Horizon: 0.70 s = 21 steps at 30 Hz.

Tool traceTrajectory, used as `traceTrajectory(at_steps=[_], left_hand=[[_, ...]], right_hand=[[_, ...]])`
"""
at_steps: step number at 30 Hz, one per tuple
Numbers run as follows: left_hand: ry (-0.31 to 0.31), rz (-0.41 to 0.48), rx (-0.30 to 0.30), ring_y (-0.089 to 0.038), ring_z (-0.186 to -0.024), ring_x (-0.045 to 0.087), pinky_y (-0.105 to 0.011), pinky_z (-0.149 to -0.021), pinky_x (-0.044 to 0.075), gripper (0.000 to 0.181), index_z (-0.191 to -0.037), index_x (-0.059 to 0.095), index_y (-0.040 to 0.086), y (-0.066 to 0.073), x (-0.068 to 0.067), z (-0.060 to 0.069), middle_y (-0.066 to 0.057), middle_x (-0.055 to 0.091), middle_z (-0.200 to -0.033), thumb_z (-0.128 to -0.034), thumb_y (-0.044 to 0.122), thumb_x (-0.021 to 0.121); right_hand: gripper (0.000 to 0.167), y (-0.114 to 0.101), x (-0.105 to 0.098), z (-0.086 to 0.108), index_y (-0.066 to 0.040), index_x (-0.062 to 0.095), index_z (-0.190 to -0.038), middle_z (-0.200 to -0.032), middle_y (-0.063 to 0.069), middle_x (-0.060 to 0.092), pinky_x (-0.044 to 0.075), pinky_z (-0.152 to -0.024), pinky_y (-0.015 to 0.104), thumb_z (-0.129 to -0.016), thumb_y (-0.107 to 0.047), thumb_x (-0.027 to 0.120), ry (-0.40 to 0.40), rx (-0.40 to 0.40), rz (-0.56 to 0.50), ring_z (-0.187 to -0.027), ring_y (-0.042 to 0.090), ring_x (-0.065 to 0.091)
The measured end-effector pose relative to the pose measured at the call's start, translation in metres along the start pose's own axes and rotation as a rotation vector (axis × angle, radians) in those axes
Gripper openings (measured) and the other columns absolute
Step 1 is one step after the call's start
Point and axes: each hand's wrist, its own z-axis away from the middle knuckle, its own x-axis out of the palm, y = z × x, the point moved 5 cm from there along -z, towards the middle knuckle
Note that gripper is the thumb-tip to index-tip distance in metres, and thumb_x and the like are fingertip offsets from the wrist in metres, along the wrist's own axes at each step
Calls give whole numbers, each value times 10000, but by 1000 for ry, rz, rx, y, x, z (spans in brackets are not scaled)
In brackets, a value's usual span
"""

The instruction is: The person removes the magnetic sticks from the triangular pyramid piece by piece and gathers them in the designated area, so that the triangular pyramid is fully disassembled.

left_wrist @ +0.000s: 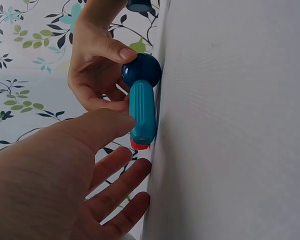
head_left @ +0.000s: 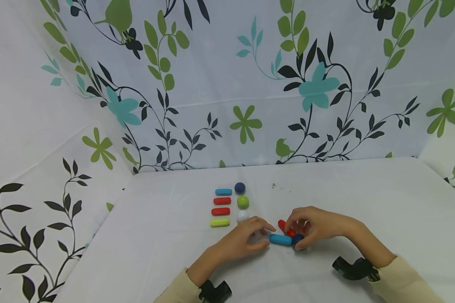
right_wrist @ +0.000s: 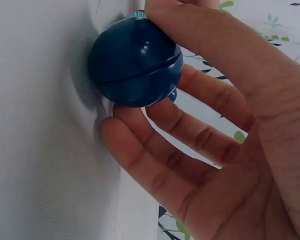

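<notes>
On the white table, a light-blue ribbed stick (head_left: 280,239) lies end to end with a dark-blue ball (right_wrist: 135,62). My right hand (head_left: 318,227) holds the ball between its thumb and curled fingers. Partly under those fingers is a red stick (head_left: 283,226), which slants away behind the blue one. My left hand (head_left: 242,237) rests at the blue stick's other end with fingers loosely bent and spread. Its thumb lies at the stick's edge in the left wrist view; whether it touches cannot be told.
Left of the hands is a column of sticks: blue (head_left: 223,192), two red (head_left: 222,201) and yellow-green (head_left: 220,222). Beside it stand a dark-blue ball (head_left: 240,187), a green ball (head_left: 243,202) and a white ball (head_left: 242,216), the last close to my left hand. Patterned cloth (head_left: 212,92) hangs behind.
</notes>
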Motion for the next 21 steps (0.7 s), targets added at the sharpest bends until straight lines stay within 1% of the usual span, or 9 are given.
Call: traceTrajectory(at_steps=[4,8,10,13,17,21], left_hand=[[2,4,27,-97,-1079,559,-242,-984,435,319,-1253,601,136,1,2,0,0,605,-1201,-939,142,658],[-2,3,54,-106,-1081,563,-231,-990,435,311,-1239,606,106,2,3,-1,-16,625,-1185,-934,125,662],[-12,2,58,-100,-1092,557,-229,-1000,428,311,-1240,609,98,1,5,-1,-17,629,-1189,-935,122,661],[-27,-2,50,-86,-1104,539,-225,-1004,415,312,-1244,618,100,-1,6,-1,-9,628,-1205,-937,135,660],[-36,-1,43,-69,-1084,516,-219,-973,409,307,-1240,634,117,-2,7,-1,9,636,-1201,-939,168,664],[-49,-2,54,-49,-1051,515,-193,-941,411,304,-1233,645,128,-2,8,-1,27,660,-1176,-935,182,668]], right_hand=[[270,-2,2,-2,-91,692,-1042,-875,27,598,555,-726,297,-827,-229,782,-17,-48,-23,-795,228,572],[245,1,6,-4,-108,695,-1038,-879,10,607,561,-728,298,-841,-230,774,-23,-69,-31,-789,156,580],[246,3,7,-5,-117,695,-1038,-891,-5,618,564,-726,294,-842,-242,775,-22,-83,-25,-792,106,584],[255,4,8,-6,-117,692,-1045,-920,-13,638,566,-715,292,-845,-252,772,-23,-108,-19,-800,65,593],[252,3,10,-8,-103,690,-1045,-942,4,650,565,-703,290,-849,-241,767,-25,-122,-34,-803,65,606],[229,1,11,-9,-89,690,-1022,-944,35,649,567,-707,287,-852,-223,765,-29,-135,-52,-813,82,617]])
